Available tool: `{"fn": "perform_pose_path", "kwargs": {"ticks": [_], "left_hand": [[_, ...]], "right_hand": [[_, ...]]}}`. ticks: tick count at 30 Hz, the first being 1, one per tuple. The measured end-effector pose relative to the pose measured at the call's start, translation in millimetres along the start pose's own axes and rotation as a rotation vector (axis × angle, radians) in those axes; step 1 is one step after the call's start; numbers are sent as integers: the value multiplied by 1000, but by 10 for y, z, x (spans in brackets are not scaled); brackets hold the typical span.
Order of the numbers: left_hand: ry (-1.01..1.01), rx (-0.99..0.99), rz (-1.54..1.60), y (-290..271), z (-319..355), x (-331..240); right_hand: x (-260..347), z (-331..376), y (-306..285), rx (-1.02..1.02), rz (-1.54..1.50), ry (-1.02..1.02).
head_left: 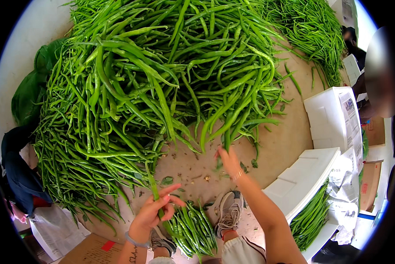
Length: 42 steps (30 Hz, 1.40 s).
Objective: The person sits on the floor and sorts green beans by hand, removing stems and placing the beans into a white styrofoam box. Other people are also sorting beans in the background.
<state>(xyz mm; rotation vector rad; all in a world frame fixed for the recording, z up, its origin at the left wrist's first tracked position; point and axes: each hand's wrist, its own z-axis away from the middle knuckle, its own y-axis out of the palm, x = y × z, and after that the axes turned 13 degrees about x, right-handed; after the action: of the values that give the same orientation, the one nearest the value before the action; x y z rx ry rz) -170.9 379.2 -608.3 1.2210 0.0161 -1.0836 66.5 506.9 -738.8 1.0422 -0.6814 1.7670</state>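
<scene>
A big heap of long green chili peppers [131, 79] spreads in front of me on the floor. My left hand [152, 213], low and left of centre, pinches one long chili pepper [153, 187] that points up toward the heap, with its index finger stretched to the right. At the heap's near edge, my right hand [229, 162] has its fingers closed around the lower end of a chili pepper [227, 137]; the fingertips are partly blurred. Between my shoes lies a small bunch of chili peppers [192, 231], lined up roughly side by side.
White foam boxes [331, 116] stand at the right; a nearer foam box [301, 178] holds chili peppers and newspaper [341, 193]. Another pepper heap [312, 33] lies at the far right. A cardboard box [89, 251] sits at lower left, a green sack [28, 99] at left. Another person [380, 83] is at the right.
</scene>
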Motion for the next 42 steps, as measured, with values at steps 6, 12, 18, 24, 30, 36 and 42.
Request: {"fn": "perform_pose_path", "kwargs": {"ticks": [6,12,18,24,30,36,42], "left_hand": [[-42,-81,-36,97,-382,69],[35,67,72,102,-595,294],[87,241,400,51,-681,523],[52,199,464,-18,-674,845],[70,100,425,-90,-606,647],[128,54,604,-114,-598,664],[252,239,740,-374,-357,559]], "right_hand": [[45,1342,265,23,-318,136],[-51,1787,541,105,252,-9],[28,1764,748,231,264,38],[31,1698,785,313,247,57],[103,1559,592,472,-42,216],[167,1461,610,801,-533,442],[-525,1398,228,708,390,-7]]}}
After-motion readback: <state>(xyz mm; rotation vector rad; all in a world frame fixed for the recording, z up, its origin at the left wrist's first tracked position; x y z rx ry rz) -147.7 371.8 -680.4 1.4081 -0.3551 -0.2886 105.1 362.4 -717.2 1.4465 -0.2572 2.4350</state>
